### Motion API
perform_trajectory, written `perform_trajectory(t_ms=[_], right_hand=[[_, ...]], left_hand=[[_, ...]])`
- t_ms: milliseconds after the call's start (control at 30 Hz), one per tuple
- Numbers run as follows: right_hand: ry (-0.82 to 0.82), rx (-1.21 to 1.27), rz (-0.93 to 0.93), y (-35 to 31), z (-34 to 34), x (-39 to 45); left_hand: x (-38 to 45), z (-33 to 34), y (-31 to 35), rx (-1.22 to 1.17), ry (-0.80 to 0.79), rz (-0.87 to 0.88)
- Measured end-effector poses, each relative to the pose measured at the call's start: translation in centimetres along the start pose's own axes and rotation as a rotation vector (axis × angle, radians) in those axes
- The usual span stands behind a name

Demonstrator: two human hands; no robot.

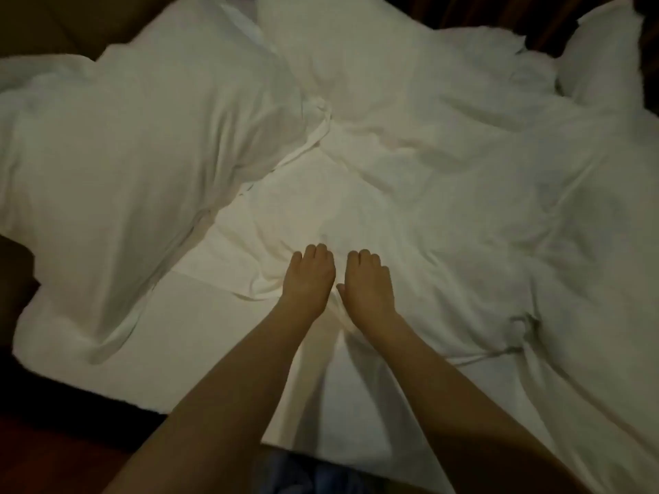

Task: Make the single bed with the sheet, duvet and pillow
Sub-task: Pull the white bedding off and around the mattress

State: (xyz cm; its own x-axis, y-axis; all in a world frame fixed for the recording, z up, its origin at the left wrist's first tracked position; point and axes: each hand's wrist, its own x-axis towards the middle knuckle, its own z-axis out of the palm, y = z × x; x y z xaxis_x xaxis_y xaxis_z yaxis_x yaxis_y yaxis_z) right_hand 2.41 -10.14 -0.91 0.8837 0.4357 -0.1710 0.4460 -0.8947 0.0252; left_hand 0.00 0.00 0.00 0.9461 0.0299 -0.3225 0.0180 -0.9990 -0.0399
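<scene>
A white sheet [199, 333] covers the mattress and lies flat at the near left. A crumpled white duvet [481, 208] is spread over the middle and right of the bed. A bulky white fold of bedding [117, 165] is heaped on the left. A white pillow [338, 48] lies at the far middle, another pillow [602, 55] at the far right. My left hand [310, 276] and my right hand [367, 283] rest side by side, fingers curled, gripping a wrinkled edge of the duvet near the bed's middle.
The near edge of the bed [303, 447] is just in front of me. Dark floor [53, 440] shows at the lower left. A dark headboard or wall [481, 8] runs behind the pillows.
</scene>
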Motion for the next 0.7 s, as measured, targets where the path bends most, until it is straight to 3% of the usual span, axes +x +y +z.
perform_trajectory(t_ms=[67, 133, 233, 433, 567, 700], right_hand=[[0.085, 0.08, 0.073, -0.5, 2.6, 1.8], [0.034, 0.084, 0.081, -1.3, 5.3, 2.4], [0.118, 0.107, 0.074, -2.2, 8.9, 3.8], [-0.075, -0.004, 0.131, -2.7, 12.8, 6.4], [-0.158, -0.061, 0.186, -2.5, 14.3, 8.2], [-0.04, -0.034, 0.189, -2.7, 14.3, 9.3]], left_hand=[[1.8, 1.2, -0.8, -0.02, 0.046, -0.04], [3.0, 3.8, -1.0, -0.01, -0.005, -0.023], [5.2, 6.5, -1.6, 0.006, 0.074, -0.002], [9.2, 9.6, -2.7, 0.133, -0.117, 0.05], [11.2, 12.4, -3.1, 0.073, -0.015, 0.027], [12.5, 13.3, -3.7, 0.034, 0.125, 0.074]])
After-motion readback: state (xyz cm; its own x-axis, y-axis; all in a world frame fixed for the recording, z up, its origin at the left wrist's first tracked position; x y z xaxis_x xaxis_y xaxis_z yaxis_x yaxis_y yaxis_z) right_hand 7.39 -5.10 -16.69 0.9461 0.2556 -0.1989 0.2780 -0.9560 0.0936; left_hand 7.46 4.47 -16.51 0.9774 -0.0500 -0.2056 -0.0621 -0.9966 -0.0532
